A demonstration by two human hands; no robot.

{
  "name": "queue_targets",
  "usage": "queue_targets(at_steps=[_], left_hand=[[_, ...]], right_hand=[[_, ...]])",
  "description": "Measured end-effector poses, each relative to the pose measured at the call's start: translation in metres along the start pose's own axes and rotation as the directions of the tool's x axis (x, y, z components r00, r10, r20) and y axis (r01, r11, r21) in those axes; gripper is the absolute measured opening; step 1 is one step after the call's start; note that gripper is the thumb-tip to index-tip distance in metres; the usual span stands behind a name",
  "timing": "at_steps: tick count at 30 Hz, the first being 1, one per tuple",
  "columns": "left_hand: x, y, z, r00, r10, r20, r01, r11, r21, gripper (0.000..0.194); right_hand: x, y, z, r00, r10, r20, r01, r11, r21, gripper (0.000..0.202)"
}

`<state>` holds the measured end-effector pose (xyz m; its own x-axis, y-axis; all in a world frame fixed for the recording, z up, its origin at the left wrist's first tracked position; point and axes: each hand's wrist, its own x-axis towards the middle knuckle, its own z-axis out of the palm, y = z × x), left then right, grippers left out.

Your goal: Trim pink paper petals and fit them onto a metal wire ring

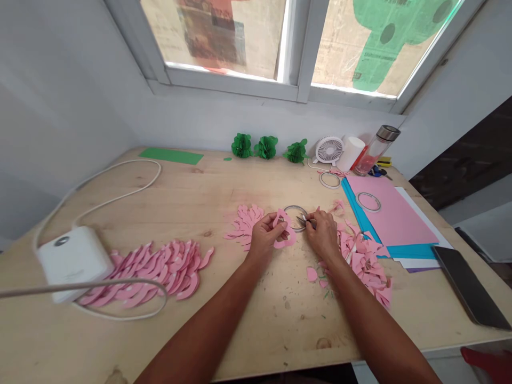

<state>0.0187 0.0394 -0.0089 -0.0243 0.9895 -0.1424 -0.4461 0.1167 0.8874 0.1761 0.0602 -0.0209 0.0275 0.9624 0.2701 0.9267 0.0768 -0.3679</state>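
Note:
My left hand is closed on a piece of pink paper with a curved, cut outline. To its right, my right hand grips a small pair of scissors, whose blades point left toward the paper without touching it. The scissors' handles are hidden in my fingers. Behind both hands, a tape ring lies on the wooden table. Wavy pink cutouts lie beside my left hand. A heap of pink paper scraps lies beside my right wrist.
At left are stacked pink curved strips, a white power bank and its looping cable. Green paper balls, a small fan and a bottle stand along the wall. Coloured sheets and a phone lie at right.

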Motion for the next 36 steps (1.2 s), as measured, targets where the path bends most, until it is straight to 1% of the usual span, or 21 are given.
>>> queue_targets(at_steps=[12,29,36], left_hand=[[0.0009,-0.0013,-0.001,1.0,0.008,0.005,-0.008,1.0,0.007,0.028],[0.0012,-0.0014,-0.0008,1.0,0.007,0.001,-0.007,1.0,0.004,0.028],[0.002,-0.0027,-0.0016,1.0,0.016,0.008,-0.016,1.0,0.004,0.027]], right_hand=[[-0.0006,-0.0016,-0.0005,1.0,0.007,-0.022,-0.007,1.0,0.026,0.008],[-0.0022,-0.0037,-0.0011,1.0,0.0,-0.022,0.0,1.0,0.018,0.014],[-0.0023,-0.0059,-0.0034,1.0,-0.019,0.002,0.019,1.0,-0.008,0.018]])
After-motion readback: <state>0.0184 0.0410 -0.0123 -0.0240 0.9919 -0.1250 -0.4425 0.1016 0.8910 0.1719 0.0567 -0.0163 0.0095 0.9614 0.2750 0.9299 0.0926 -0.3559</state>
